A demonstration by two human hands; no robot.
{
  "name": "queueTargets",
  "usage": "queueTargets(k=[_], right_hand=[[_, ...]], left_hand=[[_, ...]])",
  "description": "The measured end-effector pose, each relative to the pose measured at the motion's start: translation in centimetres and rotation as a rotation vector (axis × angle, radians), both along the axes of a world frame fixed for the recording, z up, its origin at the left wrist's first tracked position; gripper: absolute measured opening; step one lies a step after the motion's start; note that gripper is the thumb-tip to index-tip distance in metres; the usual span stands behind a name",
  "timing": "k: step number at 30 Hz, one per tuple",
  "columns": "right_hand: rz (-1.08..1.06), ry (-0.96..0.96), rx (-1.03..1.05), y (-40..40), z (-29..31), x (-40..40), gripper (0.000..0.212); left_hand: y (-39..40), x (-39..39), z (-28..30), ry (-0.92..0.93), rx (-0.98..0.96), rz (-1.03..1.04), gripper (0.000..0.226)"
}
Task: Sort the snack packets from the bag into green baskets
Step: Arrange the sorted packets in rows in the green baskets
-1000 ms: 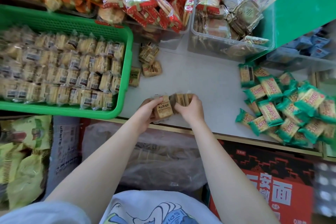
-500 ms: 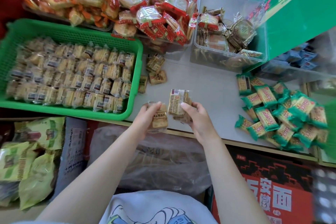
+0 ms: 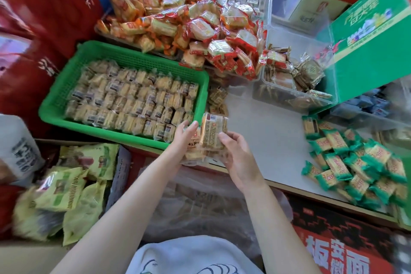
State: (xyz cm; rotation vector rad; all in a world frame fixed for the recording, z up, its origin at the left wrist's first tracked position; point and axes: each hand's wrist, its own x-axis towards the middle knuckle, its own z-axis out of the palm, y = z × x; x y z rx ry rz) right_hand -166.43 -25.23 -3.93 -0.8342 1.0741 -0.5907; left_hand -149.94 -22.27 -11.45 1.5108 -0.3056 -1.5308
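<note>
Both hands meet just past the near edge of the counter [image 3: 262, 140], sharing a small stack of clear-wrapped biscuit packets [image 3: 211, 135]. The left hand [image 3: 185, 138] grips the stack's left side, its thumb laid over the top of a packet with a printed label and its fingers curled under, mostly hidden. The right hand [image 3: 239, 158] cups the stack from the right and below, palm turned up; its thumb presses the face of the topmost packet, which stands tilted on edge, and its fingers are loosely curled behind the pile.

Directly left of the left hand, almost touching its knuckles, sits the green basket [image 3: 66, 100], packed with rows of the same clear packets. Just beyond the hands a few loose packets [image 3: 216, 98] lie on the counter by the basket's right wall. Well right of the right hand lies a heap of green-wrapped snacks [image 3: 353, 162]. Under the forearms, below the counter edge, a clear plastic bag [image 3: 200, 204] holds more packets, blurred.
</note>
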Motion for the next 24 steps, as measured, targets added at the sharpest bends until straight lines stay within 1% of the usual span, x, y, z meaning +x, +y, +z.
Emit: queueTargets(k=[2, 3, 4, 6, 8, 9, 10, 12, 13, 15, 17, 19, 20, 21, 22, 23, 24], right_hand=[[0.012, 0.087, -0.056, 0.5, -0.3, 2.1, 0.065], [0.031, 0.119, -0.075, 0.8, -0.3, 3.2, 0.067], [0.052, 0.134, -0.089, 1.0, -0.2, 4.3, 0.066], [0.069, 0.120, -0.092, 1.2, -0.4, 6.4, 0.055], [0.044, 0.098, -0.065, 1.0, -0.7, 8.3, 0.044], [0.045, 0.097, -0.048, 0.8, -1.1, 9.3, 0.046], [0.076, 0.107, -0.037, 0.8, -1.2, 10.4, 0.054], [0.190, 0.153, -0.018, 0.4, -1.4, 12.6, 0.078], [0.235, 0.173, -0.037, 0.1, -1.4, 13.7, 0.086], [0.274, 0.188, -0.082, -0.5, -1.2, 15.5, 0.082], [0.318, 0.157, -0.065, -1.5, -1.5, 16.5, 0.081], [0.346, 0.141, -0.035, -2.5, -2.0, 16.8, 0.081], [0.329, 0.162, -0.047, -2.9, -2.1, 17.0, 0.078], [0.293, 0.229, -0.100, -3.4, -2.2, 17.0, 0.071], [0.238, 0.322, -0.209, -3.9, -2.3, 16.9, 0.060], [0.168, 0.437, -0.371, -4.5, -2.5, 16.4, 0.048], [0.106, 0.553, -0.520, -5.0, -2.8, 15.9, 0.041]], left_hand=[[0.9, 1.1, 2.6, 0.005, -0.042, 0.008, 0.117], [1.1, 1.8, 3.2, 0.020, -0.058, 0.009, 0.117], [1.4, 2.5, 3.3, 0.036, -0.077, 0.011, 0.113], [1.7, 4.1, 3.0, 0.086, -0.108, 0.035, 0.105], [1.6, 5.8, 2.4, 0.087, -0.117, 0.075, 0.105], [1.3, 6.6, 2.2, 0.080, -0.124, 0.096, 0.106], [1.1, 7.1, 2.1, 0.065, -0.129, 0.110, 0.103], [0.7, 7.9, 2.8, 0.035, -0.107, 0.107, 0.087], [0.6, 8.3, 3.0, 0.051, -0.108, 0.090, 0.085], [0.2, 9.3, 3.0, 0.106, -0.127, 0.050, 0.093], [-0.4, 10.6, 3.4, 0.093, -0.131, 0.001, 0.090], [-1.4, 11.9, 3.9, 0.002, -0.083, -0.036, 0.083], [-1.9, 12.3, 3.8, -0.093, -0.059, -0.053, 0.086], [-2.4, 12.7, 3.8, -0.218, -0.048, -0.069, 0.093], [-3.0, 13.1, 3.6, -0.351, -0.048, -0.077, 0.102], [-3.5, 13.3, 3.5, -0.470, -0.050, -0.077, 0.108], [-4.2, 13.5, 3.2, -0.575, -0.037, -0.080, 0.112]])
